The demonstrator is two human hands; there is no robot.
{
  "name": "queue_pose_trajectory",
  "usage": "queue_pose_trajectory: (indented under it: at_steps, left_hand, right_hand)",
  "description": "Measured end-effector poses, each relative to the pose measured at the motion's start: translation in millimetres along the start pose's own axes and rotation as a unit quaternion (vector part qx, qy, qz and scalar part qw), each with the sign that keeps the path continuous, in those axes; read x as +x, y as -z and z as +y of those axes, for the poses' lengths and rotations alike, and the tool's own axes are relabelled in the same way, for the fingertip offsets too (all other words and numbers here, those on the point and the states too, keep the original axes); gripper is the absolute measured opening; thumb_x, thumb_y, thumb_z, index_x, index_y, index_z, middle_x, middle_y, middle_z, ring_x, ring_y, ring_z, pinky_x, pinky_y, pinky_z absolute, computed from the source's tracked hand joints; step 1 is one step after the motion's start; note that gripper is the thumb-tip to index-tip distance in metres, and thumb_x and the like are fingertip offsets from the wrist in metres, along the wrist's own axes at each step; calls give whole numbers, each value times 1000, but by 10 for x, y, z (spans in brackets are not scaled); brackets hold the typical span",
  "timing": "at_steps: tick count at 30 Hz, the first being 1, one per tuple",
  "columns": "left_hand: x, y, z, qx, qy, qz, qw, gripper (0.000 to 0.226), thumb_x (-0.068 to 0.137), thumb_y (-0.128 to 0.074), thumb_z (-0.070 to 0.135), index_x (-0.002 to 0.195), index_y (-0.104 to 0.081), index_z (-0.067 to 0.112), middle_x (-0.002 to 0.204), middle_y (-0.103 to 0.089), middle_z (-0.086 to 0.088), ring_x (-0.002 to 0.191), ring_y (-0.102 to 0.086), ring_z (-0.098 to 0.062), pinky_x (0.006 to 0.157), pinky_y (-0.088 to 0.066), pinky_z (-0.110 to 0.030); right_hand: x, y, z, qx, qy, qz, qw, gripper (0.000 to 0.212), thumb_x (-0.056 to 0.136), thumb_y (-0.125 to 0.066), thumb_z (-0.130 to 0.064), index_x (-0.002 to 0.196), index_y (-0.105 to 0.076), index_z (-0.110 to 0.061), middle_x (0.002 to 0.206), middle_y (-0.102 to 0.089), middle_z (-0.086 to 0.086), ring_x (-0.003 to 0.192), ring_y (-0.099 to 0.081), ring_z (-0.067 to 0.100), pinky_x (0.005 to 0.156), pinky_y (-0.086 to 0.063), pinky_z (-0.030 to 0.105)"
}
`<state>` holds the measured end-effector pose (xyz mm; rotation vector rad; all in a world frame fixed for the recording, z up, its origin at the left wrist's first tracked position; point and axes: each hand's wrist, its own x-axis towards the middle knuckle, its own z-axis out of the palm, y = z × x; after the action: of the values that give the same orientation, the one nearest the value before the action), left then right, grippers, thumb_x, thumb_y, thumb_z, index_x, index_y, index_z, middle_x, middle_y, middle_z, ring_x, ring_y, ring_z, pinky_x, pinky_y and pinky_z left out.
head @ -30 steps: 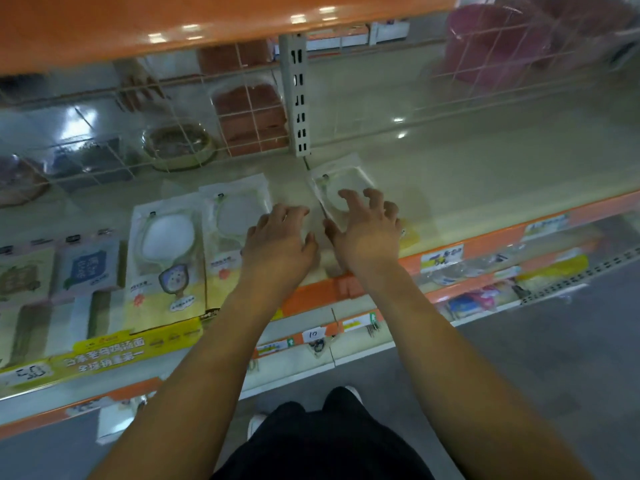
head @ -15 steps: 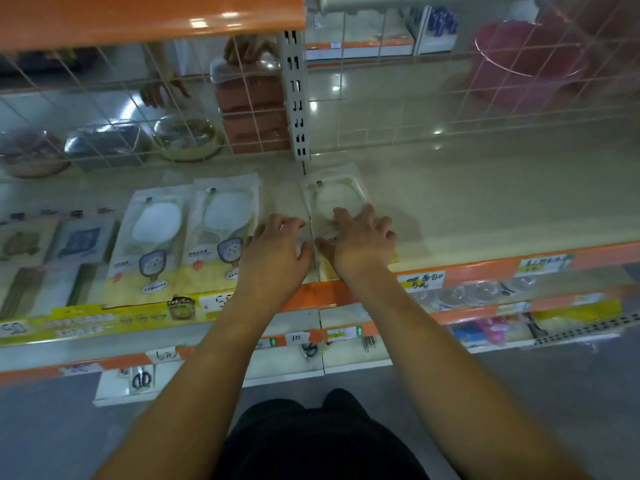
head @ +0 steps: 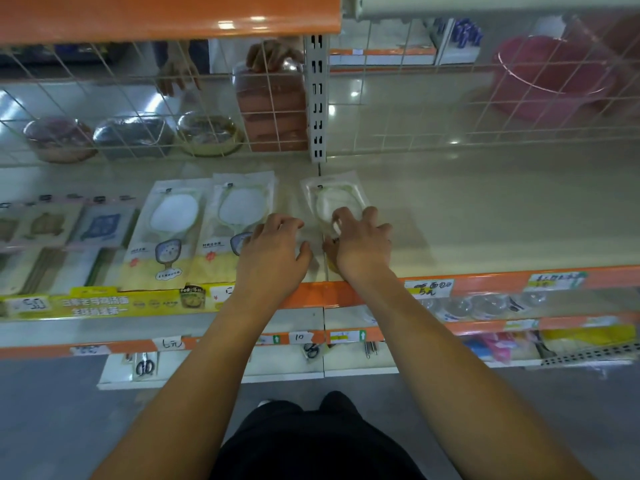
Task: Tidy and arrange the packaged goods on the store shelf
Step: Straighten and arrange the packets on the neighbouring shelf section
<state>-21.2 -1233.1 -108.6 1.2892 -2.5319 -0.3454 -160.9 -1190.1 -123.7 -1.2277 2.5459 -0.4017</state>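
At the far left of the shelf [head: 485, 216] lie blurred flat card packs [head: 100, 225], their prints hard to read. Next come two glossy clear packets side by side, the first packet [head: 166, 233] and the second packet [head: 239, 216], each showing a pale oval piece above a yellow card base. The left hand [head: 273, 254] rests palm down over the second packet's lower right corner, fingers loosely bent and pressing flat, hiding that corner. Just right, thumbs nearly touching, the right hand [head: 360, 247] sits with curled fingertips on the third packet [head: 332, 199], a clear plastic sleeve lying apart from the pair; its lower half is covered. Whether the fingers pinch it cannot be told. Beyond it the smooth beige shelf board shines.
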Motion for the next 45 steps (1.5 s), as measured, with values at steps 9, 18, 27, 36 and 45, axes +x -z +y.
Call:
queue_pose_trajectory:
  at_steps: [9, 18, 27, 36, 45]
  left_hand:
    - [-54, 34, -43, 16, -2, 21, 1000, 35, 89, -56, 28, 121, -59, 13, 123, -55, -8, 105, -58, -33, 86, -46, -44]
    - [-149, 253, -364, 12, 17, 49, 999, 33, 87, -55, 27, 117, -60, 14, 118, -56, -8, 99, -59, -33, 80, -50, -46]
    - [-271, 567, -1177, 5, 37, 57, 998, 37, 86, -56, 27, 120, -60, 13, 121, -57, -10, 103, -58, -35, 81, -50, -45]
    - [-304, 869, -2199, -31, 13, 43, 999, 43, 83, -48, 32, 120, -61, 13, 121, -58, -12, 103, -59, -40, 82, -50, -48]
    - [-232, 920, -2564, -76, -33, 31, 996, 37, 85, -56, 28, 119, -61, 16, 121, -56, -8, 107, -58, -34, 86, -50, -49]
  right_hand:
    - [-30, -113, 104, 17, 67, 84, 994, 27, 95, -53, -28, 122, -56, -24, 122, -46, 10, 104, -44, 33, 75, -34, 33]
    - [-53, -139, -351, 35, 118, 134, 983, 31, 89, -55, -27, 120, -58, -24, 118, -51, 7, 100, -49, 34, 80, -32, 34]
    - [-168, -413, -1246, 46, 147, 170, 973, 32, 83, -58, -27, 114, -62, -24, 113, -56, 9, 97, -52, 37, 81, -36, 38]
    - [-373, -854, -2085, 5, 114, 196, 974, 37, 80, -45, -37, 112, -60, -26, 111, -56, 5, 103, -54, 34, 77, -35, 37]
    - [-613, -917, -2417, -2, 57, 224, 973, 33, 82, -56, -33, 113, -62, -25, 113, -56, 6, 103, -55, 35, 79, -40, 38]
